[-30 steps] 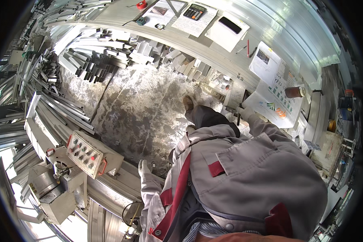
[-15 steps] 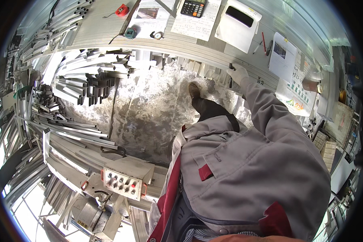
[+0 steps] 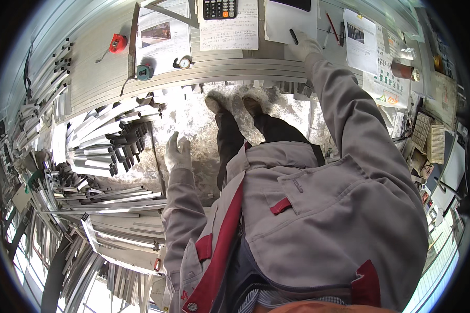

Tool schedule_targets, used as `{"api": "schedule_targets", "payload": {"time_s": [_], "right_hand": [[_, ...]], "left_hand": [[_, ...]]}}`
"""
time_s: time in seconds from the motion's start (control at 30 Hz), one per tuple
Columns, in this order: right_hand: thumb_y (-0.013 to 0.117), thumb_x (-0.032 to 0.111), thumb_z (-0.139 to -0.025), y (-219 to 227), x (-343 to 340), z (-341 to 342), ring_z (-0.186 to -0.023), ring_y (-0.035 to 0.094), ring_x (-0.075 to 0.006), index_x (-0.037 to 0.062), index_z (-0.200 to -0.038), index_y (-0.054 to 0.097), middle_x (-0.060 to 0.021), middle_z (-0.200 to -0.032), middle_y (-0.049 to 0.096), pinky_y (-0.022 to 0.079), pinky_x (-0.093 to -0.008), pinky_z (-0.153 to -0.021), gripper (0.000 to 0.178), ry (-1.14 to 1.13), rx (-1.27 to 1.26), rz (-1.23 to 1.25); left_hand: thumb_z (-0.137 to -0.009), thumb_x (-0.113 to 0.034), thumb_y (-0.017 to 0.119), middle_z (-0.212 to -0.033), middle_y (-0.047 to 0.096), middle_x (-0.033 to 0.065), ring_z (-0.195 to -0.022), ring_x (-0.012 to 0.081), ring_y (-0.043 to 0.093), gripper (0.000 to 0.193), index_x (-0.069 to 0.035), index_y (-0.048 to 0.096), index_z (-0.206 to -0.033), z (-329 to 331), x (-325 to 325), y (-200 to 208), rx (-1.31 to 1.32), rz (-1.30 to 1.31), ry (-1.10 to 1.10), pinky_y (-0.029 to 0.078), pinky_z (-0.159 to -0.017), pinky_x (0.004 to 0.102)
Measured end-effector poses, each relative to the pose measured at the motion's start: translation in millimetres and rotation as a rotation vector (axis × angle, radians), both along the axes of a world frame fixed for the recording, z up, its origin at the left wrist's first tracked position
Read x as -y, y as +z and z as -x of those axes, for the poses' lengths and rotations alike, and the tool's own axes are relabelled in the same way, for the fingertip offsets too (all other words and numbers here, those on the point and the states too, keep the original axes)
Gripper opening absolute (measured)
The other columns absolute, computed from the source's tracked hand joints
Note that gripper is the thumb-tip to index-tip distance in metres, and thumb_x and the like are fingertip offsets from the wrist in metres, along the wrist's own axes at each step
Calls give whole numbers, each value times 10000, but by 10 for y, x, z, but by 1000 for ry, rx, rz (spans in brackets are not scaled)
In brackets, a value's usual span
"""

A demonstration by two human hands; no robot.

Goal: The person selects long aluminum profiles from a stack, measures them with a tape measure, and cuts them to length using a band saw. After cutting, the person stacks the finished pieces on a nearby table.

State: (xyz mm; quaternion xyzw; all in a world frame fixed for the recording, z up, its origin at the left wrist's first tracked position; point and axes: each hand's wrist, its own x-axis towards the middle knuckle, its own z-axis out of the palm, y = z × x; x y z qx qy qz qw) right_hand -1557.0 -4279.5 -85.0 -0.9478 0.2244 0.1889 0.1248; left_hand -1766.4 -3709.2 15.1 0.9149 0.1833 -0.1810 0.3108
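My right hand [image 3: 306, 48], in a white glove, reaches over the table's front part. It is closed on a black pen [image 3: 294, 36], whose dark end sticks out at the fingers. Beneath the pen lies a stack of white sheets [image 3: 279, 26] with a black phone [image 3: 293, 3] on top. To the right of that hand are a white pen [image 3: 327, 38], a red pencil [image 3: 331, 26] and a dark pen [image 3: 342, 34]. My left hand [image 3: 178, 152], gloved too, hangs over the floor with its fingers apart and nothing in them.
Across the table [image 3: 219, 73] are a calculator [image 3: 219, 9] on a handwritten sheet, a red tape measure [image 3: 118, 43], a teal tape measure [image 3: 144, 71] and a round dial gauge [image 3: 184, 62]. Metal profiles [image 3: 107, 141] are stacked at the left. A brown cylinder [image 3: 405, 72] stands at the right.
My view has turned toward the table. My right hand has moved from the table's edge to the sheets, carrying the pen. My left hand and second foot have come into view.
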Motion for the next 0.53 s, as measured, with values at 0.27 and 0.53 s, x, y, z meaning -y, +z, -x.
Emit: {"api": "schedule_targets", "payload": {"time_s": [0.27,0.53], "right_hand": [[657,361,-981,-383,-602,667,-1604,347,-415,295,-1688,454,-135,-1732,387,302,-552,-1321,738,-20,290,201],[663,278,-931,-571,-758,645,-1589,342,-442,244,-1674,469,-164,-1714,397,288,-636,-1291,769,-29,409,287]], "left_hand": [[-929,-343,898,-1630,581,121,-1496,384,528,707,-162,624,-1555,-2455,340,-829,500,-170,-567,439,-1262,479],[-1025,-517,754,-1691,522,113,-1586,415,414,700,-186,565,-1613,-3076,489,-1574,679,-151,-693,334,-1317,526]]}}
